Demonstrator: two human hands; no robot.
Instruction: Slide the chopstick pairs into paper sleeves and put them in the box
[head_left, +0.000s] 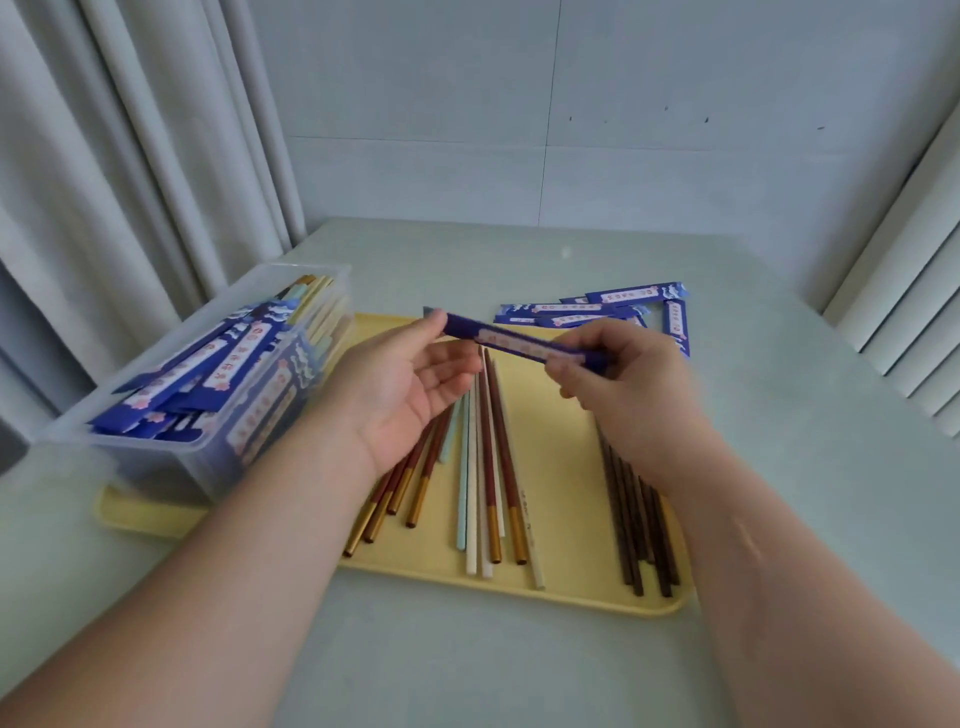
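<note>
One paper sleeve (519, 344), left hand (410, 387) palm-up pinching, right hand (626, 387) clasping

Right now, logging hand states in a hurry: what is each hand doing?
Left hand: pinches one end of the blue paper sleeve.
Right hand: grips its other end.

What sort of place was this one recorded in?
Probably a staged indoor workstation, not a restaurant: a plain pale table set in a corner between bare panelled walls and grey curtains, holding a yellow tray of loose chopsticks, a clear box of sleeved pairs and spare blue sleeves.
</note>
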